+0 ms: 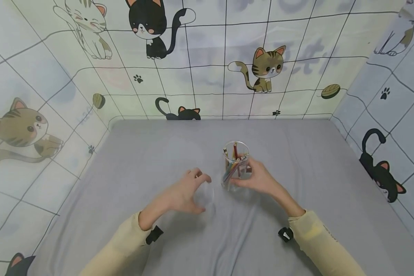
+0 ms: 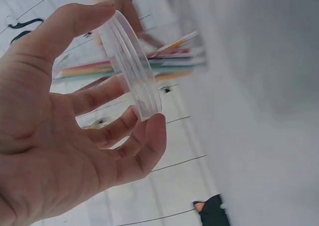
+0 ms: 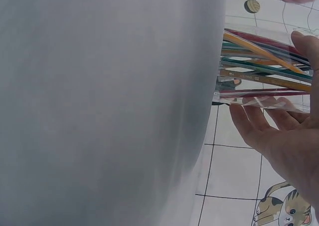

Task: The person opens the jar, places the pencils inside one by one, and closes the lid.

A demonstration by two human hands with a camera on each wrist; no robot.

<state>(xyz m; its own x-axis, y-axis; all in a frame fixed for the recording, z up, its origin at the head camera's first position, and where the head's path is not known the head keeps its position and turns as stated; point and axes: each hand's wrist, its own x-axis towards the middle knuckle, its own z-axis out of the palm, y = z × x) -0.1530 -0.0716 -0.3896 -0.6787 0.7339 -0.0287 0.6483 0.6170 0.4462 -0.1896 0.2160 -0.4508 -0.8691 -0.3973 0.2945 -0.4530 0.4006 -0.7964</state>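
Observation:
My left hand (image 1: 184, 193) pinches a round, clear plastic lid (image 2: 133, 69) by its edge, thumb on one side and fingertips on the other. In the head view the lid is nearly invisible, standing tilted just left of the jar. A clear cylindrical jar (image 1: 223, 180) stands upright near the middle of the table, its top uncovered. Inside it lean several coloured pencils (image 3: 269, 79), some with pale ends up near the rim. My right hand (image 1: 258, 178) holds the jar from the right, thumb in front and fingers curled behind it, partly hidden.
A grey cloth (image 1: 158, 145) with soft creases covers the table. Cat-printed white curtains (image 1: 207, 80) close in the back and both sides. Each sleeved wrist carries a dark strap, such as the black band (image 1: 154, 235) on the left.

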